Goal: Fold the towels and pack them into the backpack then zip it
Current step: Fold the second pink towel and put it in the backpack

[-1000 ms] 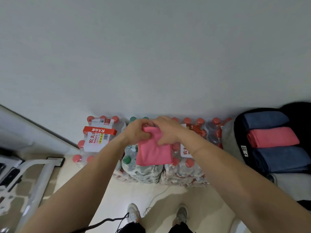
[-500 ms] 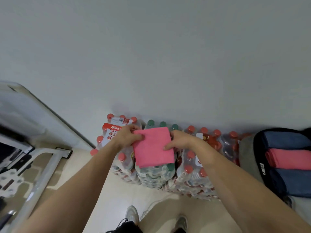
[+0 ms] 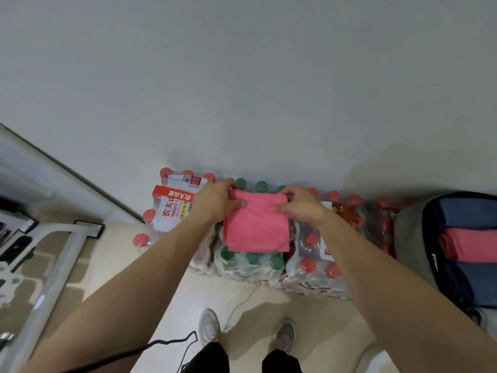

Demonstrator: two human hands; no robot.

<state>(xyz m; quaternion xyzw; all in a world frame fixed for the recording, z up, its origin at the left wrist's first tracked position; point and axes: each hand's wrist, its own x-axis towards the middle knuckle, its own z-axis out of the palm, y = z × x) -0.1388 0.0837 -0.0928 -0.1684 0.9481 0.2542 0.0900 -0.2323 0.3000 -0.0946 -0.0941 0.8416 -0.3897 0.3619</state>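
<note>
Both hands pinch the folded pink towel (image 3: 256, 224) by its top corners, left hand (image 3: 217, 201) and right hand (image 3: 301, 204); the open backpack (image 3: 408, 238) lies off to the right, nearer the right hand.

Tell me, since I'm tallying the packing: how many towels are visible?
4. One pink towel held in both hands; a blue, pink and blue one in the backpack. More may be hidden.

A storeroom-like corner indoors: shrink-wrapped packs of bottled water (image 3: 269, 254) stacked on a pale floor (image 3: 166, 305) against a bare white wall (image 3: 242, 90), beside a white metal frame (image 3: 53, 265).
</note>
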